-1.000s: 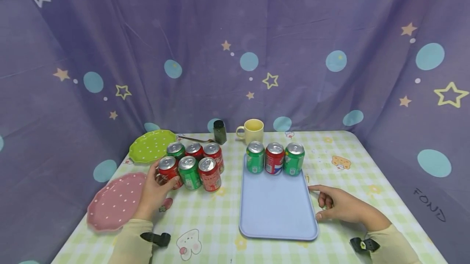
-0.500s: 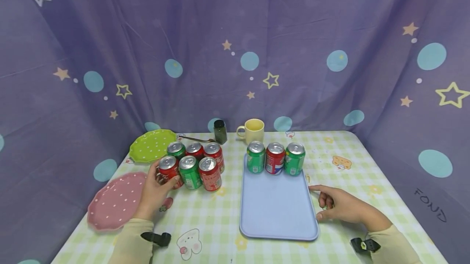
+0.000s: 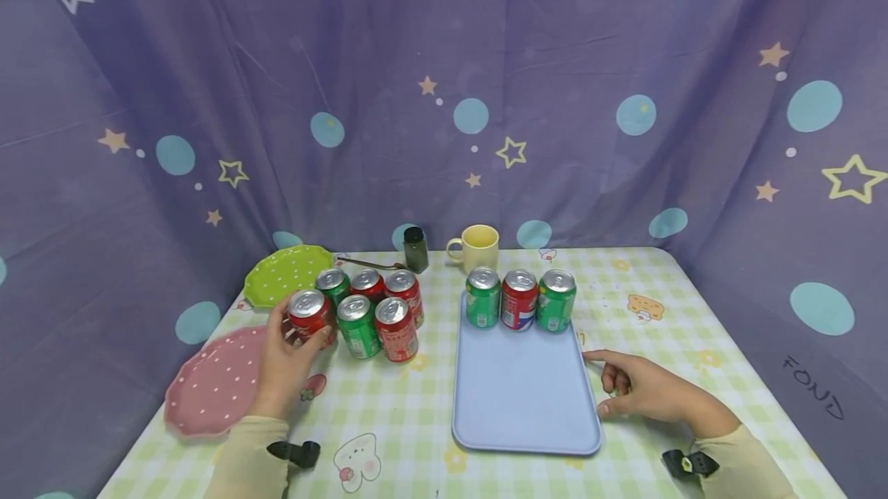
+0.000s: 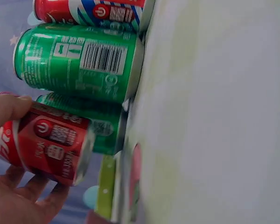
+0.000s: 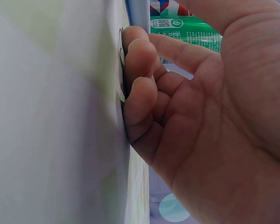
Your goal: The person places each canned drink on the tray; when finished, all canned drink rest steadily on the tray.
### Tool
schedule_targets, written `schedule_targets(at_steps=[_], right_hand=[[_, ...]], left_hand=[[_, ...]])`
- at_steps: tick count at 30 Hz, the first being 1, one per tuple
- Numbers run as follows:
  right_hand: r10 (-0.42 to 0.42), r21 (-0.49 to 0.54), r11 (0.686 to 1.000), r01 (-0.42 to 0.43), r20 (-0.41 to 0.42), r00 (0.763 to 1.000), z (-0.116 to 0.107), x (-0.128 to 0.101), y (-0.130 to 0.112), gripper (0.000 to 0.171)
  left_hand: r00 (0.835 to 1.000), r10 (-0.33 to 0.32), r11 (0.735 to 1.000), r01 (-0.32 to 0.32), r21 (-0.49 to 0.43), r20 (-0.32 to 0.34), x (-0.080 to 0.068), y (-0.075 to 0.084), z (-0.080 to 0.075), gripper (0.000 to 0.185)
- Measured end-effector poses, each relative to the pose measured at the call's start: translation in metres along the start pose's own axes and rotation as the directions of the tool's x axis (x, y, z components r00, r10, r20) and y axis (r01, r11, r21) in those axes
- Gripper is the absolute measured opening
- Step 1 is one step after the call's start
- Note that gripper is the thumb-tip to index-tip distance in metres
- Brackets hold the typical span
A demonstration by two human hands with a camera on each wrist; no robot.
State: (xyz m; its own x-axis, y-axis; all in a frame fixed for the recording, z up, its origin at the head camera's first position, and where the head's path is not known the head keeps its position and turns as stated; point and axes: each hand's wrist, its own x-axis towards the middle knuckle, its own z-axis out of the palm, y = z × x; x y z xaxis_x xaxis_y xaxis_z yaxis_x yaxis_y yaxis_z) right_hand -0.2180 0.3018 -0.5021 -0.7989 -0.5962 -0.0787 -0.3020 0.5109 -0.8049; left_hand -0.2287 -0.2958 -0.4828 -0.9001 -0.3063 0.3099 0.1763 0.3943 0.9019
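My left hand (image 3: 286, 364) grips a red soda can (image 3: 310, 315), thumb on one side and fingers on the other. In the left wrist view this red can (image 4: 50, 144) is raised off the tablecloth and slightly tilted. Beside it stands a green can (image 3: 358, 327), then another red can (image 3: 396, 329). Behind them is a row with a green can (image 3: 332, 283) and two red ones. My right hand (image 3: 645, 387) lies at the right edge of a light-blue tray (image 3: 525, 399), index fingertip and thumb at the rim, other fingers loosely curled.
Two green cans and a red-and-blue can (image 3: 519, 300) stand at the tray's far end. A yellow mug (image 3: 480, 248), a dark jar (image 3: 415, 251) and a wooden spoon (image 3: 371, 263) lie behind. A green plate (image 3: 287, 277) and a pink plate (image 3: 218, 383) are on the left.
My left hand has lifted the red can and shifted it slightly left, apart from the green can beside it. The right hand and tray have stayed in place.
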Motion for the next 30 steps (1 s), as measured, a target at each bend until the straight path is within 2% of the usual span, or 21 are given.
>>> schedule_targets(at_steps=[5, 9, 11, 13, 17, 20, 23, 27, 30], right_hand=[[0.004, 0.012, 1.0, -0.004, 0.002, 1.0, -0.001, 0.0, 0.001, 0.086], [0.004, 0.009, 1.0, -0.004, 0.002, 1.0, -0.001, -0.001, 0.002, 0.085], [0.003, 0.004, 1.0, -0.003, 0.002, 1.0, -0.001, -0.001, 0.002, 0.085], [0.003, 0.001, 1.0, -0.003, 0.0, 1.0, -0.001, -0.002, 0.002, 0.085], [-0.002, -0.003, 1.0, 0.002, -0.004, 1.0, -0.001, -0.003, 0.002, 0.085], [-0.003, -0.004, 1.0, 0.003, -0.003, 1.0, -0.001, -0.003, 0.002, 0.085], [-0.001, -0.003, 1.0, 0.001, -0.003, 1.0, -0.001, -0.003, 0.001, 0.084], [0.008, -0.006, 1.0, -0.008, -0.001, 1.0, -0.001, -0.001, 0.0, 0.085], [0.018, -0.002, 1.0, -0.018, 0.001, 1.0, -0.001, 0.0, -0.001, 0.085]], left_hand=[[0.991, 0.071, 0.997, -0.069, 0.02, -0.116, -0.002, 0.018, -0.008, 0.084], [0.964, 0.161, 0.987, -0.16, 0.026, -0.213, -0.004, 0.034, -0.013, 0.084], [0.949, 0.211, 0.977, -0.215, 0.011, -0.232, -0.006, 0.045, -0.013, 0.085], [0.938, 0.263, 0.963, -0.27, 0.002, -0.225, -0.01, 0.06, -0.012, 0.086], [0.906, 0.39, 0.917, -0.399, -0.022, -0.166, -0.022, 0.095, 0.001, 0.088], [0.894, 0.438, 0.894, -0.444, -0.065, -0.093, -0.032, 0.118, 0.019, 0.088], [0.905, 0.425, 0.898, -0.419, -0.136, 0.011, -0.04, 0.134, 0.041, 0.086], [0.917, 0.365, 0.917, -0.322, -0.236, 0.164, -0.047, 0.144, 0.075, 0.082], [0.906, 0.341, 0.923, -0.273, -0.271, 0.249, -0.05, 0.144, 0.102, 0.079]])
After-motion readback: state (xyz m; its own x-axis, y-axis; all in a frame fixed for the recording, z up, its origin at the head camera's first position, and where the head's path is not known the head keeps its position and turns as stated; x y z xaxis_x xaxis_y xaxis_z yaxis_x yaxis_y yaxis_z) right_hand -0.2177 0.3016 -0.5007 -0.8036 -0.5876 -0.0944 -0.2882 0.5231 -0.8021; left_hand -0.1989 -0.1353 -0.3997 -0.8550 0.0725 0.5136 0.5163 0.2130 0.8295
